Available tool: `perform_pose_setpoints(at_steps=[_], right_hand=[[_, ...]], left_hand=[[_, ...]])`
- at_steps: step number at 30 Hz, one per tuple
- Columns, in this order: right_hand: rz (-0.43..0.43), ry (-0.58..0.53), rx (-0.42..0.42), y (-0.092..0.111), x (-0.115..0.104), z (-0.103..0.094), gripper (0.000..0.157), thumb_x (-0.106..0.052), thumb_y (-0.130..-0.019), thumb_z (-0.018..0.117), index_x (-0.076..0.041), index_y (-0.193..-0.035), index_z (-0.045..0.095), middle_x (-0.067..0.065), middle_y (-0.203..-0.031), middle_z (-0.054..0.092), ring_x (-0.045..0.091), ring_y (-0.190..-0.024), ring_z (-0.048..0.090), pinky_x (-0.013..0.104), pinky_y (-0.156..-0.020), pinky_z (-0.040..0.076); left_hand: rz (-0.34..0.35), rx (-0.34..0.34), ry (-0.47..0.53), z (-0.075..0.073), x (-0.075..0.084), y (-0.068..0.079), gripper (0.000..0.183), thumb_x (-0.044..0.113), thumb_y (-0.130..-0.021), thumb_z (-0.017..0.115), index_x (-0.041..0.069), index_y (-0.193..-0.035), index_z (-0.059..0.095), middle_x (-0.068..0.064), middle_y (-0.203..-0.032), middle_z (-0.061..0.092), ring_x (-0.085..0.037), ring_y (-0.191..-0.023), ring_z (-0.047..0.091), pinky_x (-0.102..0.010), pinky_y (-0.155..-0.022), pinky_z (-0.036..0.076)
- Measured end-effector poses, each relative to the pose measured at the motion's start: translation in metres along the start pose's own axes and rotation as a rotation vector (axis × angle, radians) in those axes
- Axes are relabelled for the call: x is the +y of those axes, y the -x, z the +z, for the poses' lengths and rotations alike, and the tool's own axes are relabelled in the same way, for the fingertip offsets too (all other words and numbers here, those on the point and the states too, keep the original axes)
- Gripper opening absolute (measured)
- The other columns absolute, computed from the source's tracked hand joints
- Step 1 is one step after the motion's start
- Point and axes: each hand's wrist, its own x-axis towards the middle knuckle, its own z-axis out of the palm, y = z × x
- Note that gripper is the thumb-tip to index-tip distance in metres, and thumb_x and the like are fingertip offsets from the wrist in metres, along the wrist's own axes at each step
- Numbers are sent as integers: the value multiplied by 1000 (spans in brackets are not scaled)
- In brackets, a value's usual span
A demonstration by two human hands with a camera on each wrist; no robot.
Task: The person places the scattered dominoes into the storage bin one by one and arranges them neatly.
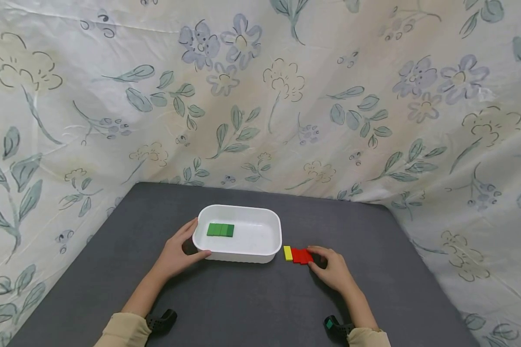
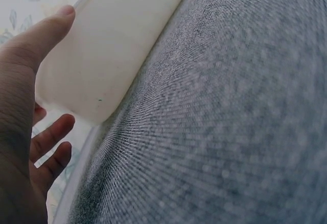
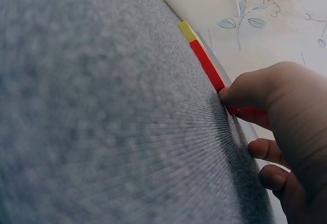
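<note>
Floral cloth (image 1: 239,140): hung behind and down both sides, pale, printed with grey-green leaves and bluish flowers, lightly creased.
Counter (image 1: 243,303): dark grey, with a fine fabric-like texture close up in both wrist views.
White tray (image 1: 257,233): set on the counter between the hands, upright, with rounded corners, close against the left hand.
Green pieces (image 1: 220,230): in a short row on the floor of the tray, left of its middle.
Red pieces (image 1: 301,256): flat on the counter, right of the tray, directly at the right hand's fingertips.
Yellow piece (image 1: 288,253): touching the left end of the red, just beside the tray.
Left hand (image 1: 176,254): spread wide around the tray's left end, thumb on the near wall, gripping it.
Right hand (image 1: 333,271): narrow, pinching the right end of the red between thumb and finger.
Wrists: banded in black (image 1: 161,321), below beige sleeves (image 1: 126,330).
</note>
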Motion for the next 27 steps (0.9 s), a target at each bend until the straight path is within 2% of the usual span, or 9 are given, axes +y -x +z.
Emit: perform_pose_setpoints(at_steps=[11,16,19,22,27], right_hand=[[-14,20,4,0,0,-2,36,-15,-91,84,-12,-127,79,7,-129,76,12,-81,54,30,-70,46],[-13,32,19,-1,-2,-4,36,-15,-91,84,-11,-126,79,8,-128,76,15,-84,59,34,-73,49],[-20,31,45,-2,-3,-5,36,-15,-90,85,-10,-125,79,9,-127,76,17,-87,64,37,-75,53],[-25,25,80,-2,-4,-6,38,-17,-88,87,-10,-124,79,10,-126,77,17,-85,63,35,-74,53],[-42,3,175,-1,-5,-7,38,-19,-85,90,-10,-121,81,11,-119,78,14,-74,56,28,-63,44]], left_hand=[[4,3,-5,1,0,0,106,40,-82,94,4,-164,37,-20,-168,38,-45,-155,35,-70,-117,35],[5,2,-2,1,-1,-1,106,39,-82,94,4,-164,37,-20,-169,38,-45,-155,34,-70,-117,34],[4,2,3,0,0,-1,105,39,-82,93,4,-164,37,-18,-169,37,-45,-155,34,-70,-117,34],[0,2,10,0,-1,-1,105,39,-82,93,5,-164,38,-18,-169,37,-44,-156,33,-70,-118,33],[1,1,12,0,0,0,104,39,-82,93,5,-164,38,-18,-169,38,-44,-156,34,-69,-118,33]])
